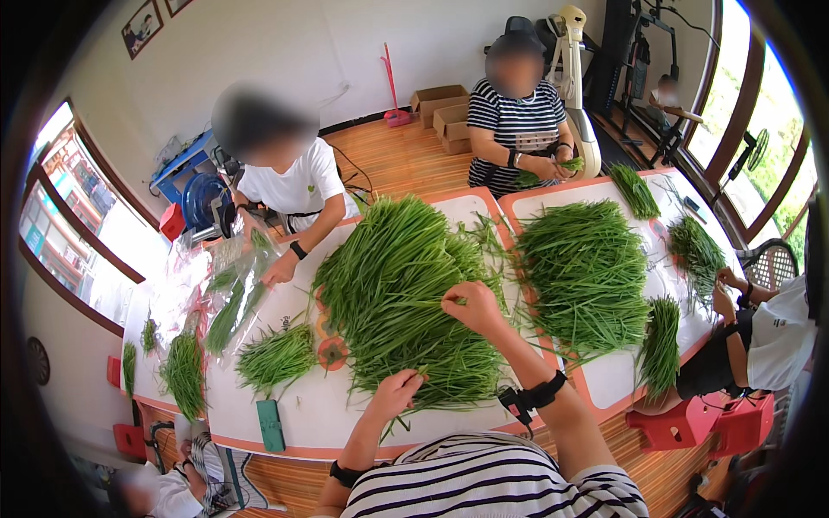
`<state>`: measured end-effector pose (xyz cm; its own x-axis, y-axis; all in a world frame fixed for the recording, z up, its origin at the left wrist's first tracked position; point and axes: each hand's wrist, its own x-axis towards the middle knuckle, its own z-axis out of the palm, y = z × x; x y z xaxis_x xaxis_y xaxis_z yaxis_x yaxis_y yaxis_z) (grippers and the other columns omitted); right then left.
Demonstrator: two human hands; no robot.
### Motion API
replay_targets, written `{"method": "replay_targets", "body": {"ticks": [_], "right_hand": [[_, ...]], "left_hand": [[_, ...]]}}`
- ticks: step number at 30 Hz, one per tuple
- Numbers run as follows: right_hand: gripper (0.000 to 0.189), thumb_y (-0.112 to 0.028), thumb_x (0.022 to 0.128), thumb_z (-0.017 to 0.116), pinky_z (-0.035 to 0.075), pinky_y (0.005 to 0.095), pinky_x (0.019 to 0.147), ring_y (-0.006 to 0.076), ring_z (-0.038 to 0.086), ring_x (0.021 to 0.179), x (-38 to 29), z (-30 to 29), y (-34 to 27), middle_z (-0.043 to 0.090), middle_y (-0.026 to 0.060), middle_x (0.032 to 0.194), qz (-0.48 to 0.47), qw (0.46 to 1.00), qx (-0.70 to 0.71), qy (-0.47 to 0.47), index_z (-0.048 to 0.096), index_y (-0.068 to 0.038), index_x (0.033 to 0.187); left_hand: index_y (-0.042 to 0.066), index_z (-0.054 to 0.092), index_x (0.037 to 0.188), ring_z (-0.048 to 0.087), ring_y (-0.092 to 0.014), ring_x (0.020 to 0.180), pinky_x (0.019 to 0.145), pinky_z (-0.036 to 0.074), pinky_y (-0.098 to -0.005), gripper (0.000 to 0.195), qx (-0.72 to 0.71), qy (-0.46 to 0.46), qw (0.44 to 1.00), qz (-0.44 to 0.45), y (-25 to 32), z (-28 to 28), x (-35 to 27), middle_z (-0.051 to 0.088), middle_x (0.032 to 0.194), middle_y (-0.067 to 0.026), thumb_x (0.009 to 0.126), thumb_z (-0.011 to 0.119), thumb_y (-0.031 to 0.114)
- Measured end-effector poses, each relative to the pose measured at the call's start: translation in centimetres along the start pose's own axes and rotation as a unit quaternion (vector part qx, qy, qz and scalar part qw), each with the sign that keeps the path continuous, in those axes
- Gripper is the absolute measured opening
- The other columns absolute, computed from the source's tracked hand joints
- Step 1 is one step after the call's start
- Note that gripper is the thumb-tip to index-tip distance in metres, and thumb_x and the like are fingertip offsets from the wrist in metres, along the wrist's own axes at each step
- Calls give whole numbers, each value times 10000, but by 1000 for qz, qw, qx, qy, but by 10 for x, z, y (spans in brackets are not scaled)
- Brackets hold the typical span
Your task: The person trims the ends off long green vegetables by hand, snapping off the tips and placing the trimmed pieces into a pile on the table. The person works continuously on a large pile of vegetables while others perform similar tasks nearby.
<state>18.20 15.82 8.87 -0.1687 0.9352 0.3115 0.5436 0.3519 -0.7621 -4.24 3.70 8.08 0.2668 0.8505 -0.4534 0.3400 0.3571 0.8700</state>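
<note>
A large heap of long green stalks (401,278), which look like garlic chives, lies on the table in front of me. My left hand (392,396) is at the heap's near edge, its fingers closed around a few stalks; a green tip pokes out by the thumb and leaves hang below. Over the heap's right side is my right hand (476,309), thumb and fingertips pinched together. A thin stalk shows at those fingertips, but whether they grip it is unclear. To the left of the heap lies a smaller bunch of stalks (278,356).
Across the table (239,414), a person in white handles a clear plastic bag (236,298) of stalks. A second heap (583,272) lies on the right. A green phone case (270,425) rests at the near edge. Other people sit around, with red stools (673,421) at right.
</note>
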Motion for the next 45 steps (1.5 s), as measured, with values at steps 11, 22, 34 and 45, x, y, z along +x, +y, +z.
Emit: {"method": "replay_targets", "body": {"ticks": [11, 22, 34, 45], "right_hand": [[127, -156, 781, 635, 472, 354, 661, 257, 594, 735, -25, -28, 2, 639, 91, 789, 35, 996, -33, 76, 647, -52, 854], [168, -151, 826, 648, 453, 267, 586, 138, 575, 641, -22, -75, 0, 635, 64, 726, -66, 961, -225, 147, 650, -21, 932], [169, -144, 842, 663, 440, 204, 626, 40, 527, 693, -41, 26, -126, 628, -11, 806, 69, 887, 266, -371, 651, -10, 944], [184, -208, 862, 618, 397, 200, 561, 41, 480, 634, -161, 256, -164, 589, -36, 751, 102, 634, 153, -751, 656, -38, 922]], "left_hand": [[28, 619, 1082, 492, -87, 546, 517, 474, -260, 297, 13, -9, 1000, 8, -2, 0, -4, 499, 641, 16, 924, 510, 255], [21, 621, 1068, 525, -96, 585, 538, 486, -258, 294, 39, -11, 999, -10, -9, -2, -18, 546, 690, -5, 927, 504, 252], [60, 610, 1027, 580, -219, 669, 632, 474, -338, 320, 93, 42, 995, 19, -77, -9, -88, 594, 767, -121, 910, 499, 337], [46, 633, 989, 600, -163, 754, 625, 482, -287, 267, -237, 237, 922, -195, -147, 27, -222, 636, 887, -93, 914, 503, 267]]}}
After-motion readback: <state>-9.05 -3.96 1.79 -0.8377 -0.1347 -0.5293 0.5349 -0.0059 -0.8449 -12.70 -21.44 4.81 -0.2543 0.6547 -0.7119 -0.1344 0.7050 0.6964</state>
